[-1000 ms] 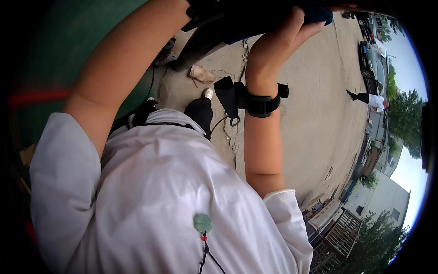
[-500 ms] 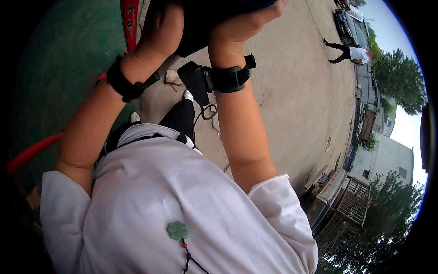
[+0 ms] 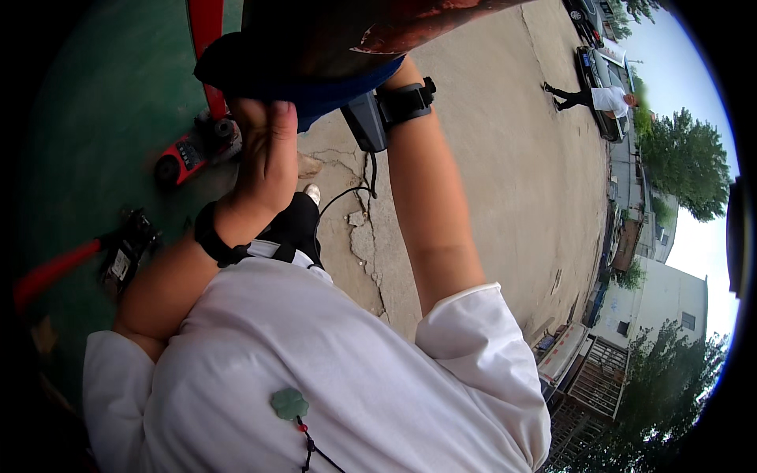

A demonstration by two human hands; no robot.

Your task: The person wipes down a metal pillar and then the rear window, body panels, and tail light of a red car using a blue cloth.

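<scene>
Overhead at the top of the view is a dark curved object (image 3: 331, 24) with reddish, scuffed patches. A blue cloth (image 3: 319, 98) lies against its underside. My left hand (image 3: 264, 158) is closed on the cloth, fingers bent up into it and partly hidden. My right hand (image 3: 400, 72) is raised behind the cloth and object; its fingers are hidden. A black device (image 3: 361, 122) with a cable is strapped at my right wrist.
Red-and-black wheeled equipment (image 3: 181, 158) and another red handle (image 3: 55, 268) are on the green floor (image 3: 87, 158) at left. Cracked concrete (image 3: 512, 197) spans the right. A person (image 3: 599, 98) in white and black walks near parked cars; a truck (image 3: 595, 374) stands farther back.
My left hand has moved down and inward below the cloth, and my right hand has gone behind it. More of the red equipment shows. The distant person has moved along.
</scene>
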